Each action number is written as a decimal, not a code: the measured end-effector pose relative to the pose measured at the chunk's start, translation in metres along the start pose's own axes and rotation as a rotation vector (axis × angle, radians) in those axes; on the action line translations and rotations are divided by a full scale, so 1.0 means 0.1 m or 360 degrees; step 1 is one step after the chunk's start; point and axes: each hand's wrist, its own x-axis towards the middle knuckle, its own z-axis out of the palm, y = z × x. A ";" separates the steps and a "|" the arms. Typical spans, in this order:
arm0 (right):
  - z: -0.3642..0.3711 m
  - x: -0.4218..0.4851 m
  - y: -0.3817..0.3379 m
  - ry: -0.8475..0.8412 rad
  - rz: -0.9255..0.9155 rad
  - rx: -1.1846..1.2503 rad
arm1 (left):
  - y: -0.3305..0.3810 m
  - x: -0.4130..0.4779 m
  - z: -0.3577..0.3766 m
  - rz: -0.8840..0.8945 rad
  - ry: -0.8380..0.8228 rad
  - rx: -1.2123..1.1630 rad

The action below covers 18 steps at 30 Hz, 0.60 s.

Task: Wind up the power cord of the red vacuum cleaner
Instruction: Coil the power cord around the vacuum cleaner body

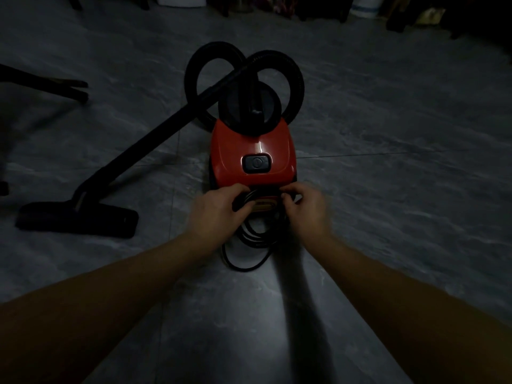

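The red vacuum cleaner (250, 149) stands on the grey tiled floor in the middle of the dim head view, its black switch facing me. The black power cord (249, 246) lies in loose loops on the floor at its near end, and some turns run up to the rear of the body. My left hand (214, 210) is closed around a bunch of cord loops at the left rear. My right hand (306, 207) pinches the cord at the right rear. Fingers hide where the cord meets the vacuum.
The black hose (243, 76) curls in two loops behind the vacuum. Its tube (144, 139) slants down left to the floor nozzle (77, 218). A dark furniture leg (47, 84) reaches in from the left. Chair legs and white containers (365, 6) line the far edge.
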 end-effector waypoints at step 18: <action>0.08 -0.02 -0.02 -0.0007 -0.0071 0.0046 | -0.12 -0.11 0.10 -0.0164 0.0034 -0.0163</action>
